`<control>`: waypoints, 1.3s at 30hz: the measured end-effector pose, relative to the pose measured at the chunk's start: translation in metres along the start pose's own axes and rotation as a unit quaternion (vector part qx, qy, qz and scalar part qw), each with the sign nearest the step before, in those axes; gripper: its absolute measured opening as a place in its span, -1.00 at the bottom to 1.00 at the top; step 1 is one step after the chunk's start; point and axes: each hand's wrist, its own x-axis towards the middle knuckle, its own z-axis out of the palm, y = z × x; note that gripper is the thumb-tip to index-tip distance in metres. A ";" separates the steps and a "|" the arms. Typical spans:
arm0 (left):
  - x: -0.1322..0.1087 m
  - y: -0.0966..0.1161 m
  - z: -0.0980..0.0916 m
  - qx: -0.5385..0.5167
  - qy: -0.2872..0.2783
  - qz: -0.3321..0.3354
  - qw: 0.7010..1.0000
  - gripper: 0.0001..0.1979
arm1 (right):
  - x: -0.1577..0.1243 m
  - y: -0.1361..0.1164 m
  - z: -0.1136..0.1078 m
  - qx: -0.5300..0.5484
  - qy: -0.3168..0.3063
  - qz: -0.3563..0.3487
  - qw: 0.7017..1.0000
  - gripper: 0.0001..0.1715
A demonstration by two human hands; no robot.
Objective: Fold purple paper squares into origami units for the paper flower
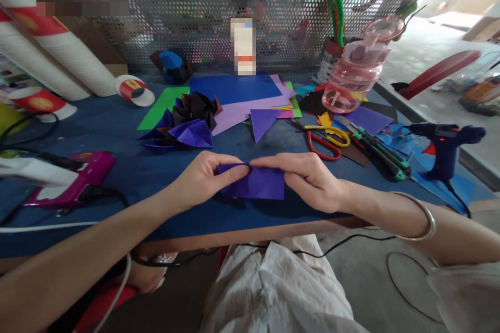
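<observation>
A small piece of purple paper [267, 184] lies on the blue table in front of me, with a fold or crease near its left part. My left hand [213, 174] pinches its upper left part between thumb and fingers. Along the paper's top edge my right hand [312, 179] rests with the index finger stretched out, its tip close to my left thumb. The other right fingers are curled beside the paper's right edge. Beyond the hands sit a purple folded paper triangle [263, 122] and a cluster of folded black and purple paper pieces [191, 119].
To the right lie scissors [326, 143], a green cutter [380, 153] and a dark blue glue gun [445, 148], near a pink bottle [353, 78]. At left are a magenta power strip [78, 177] and stacked paper cups [70, 52]. A perforated metal panel [187, 15] stands behind.
</observation>
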 end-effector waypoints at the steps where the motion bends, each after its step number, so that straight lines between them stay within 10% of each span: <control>1: 0.000 0.000 0.000 0.011 0.007 0.005 1.000 -0.65 | 0.001 -0.002 -0.001 0.017 0.013 0.037 0.999 -0.40; 7: -0.003 0.001 0.007 0.070 -0.013 0.053 0.996 -0.68 | 0.008 -0.007 0.005 0.065 -0.004 0.153 0.986 -0.58; 17: -0.007 0.003 0.012 0.004 -0.072 0.013 0.997 -0.59 | 0.009 -0.005 0.012 0.016 -0.040 0.092 0.995 -0.62; 39: 0.003 -0.011 0.002 -0.083 0.088 -0.045 0.992 -0.49 | 0.006 0.013 0.012 0.027 0.047 0.125 0.991 -0.72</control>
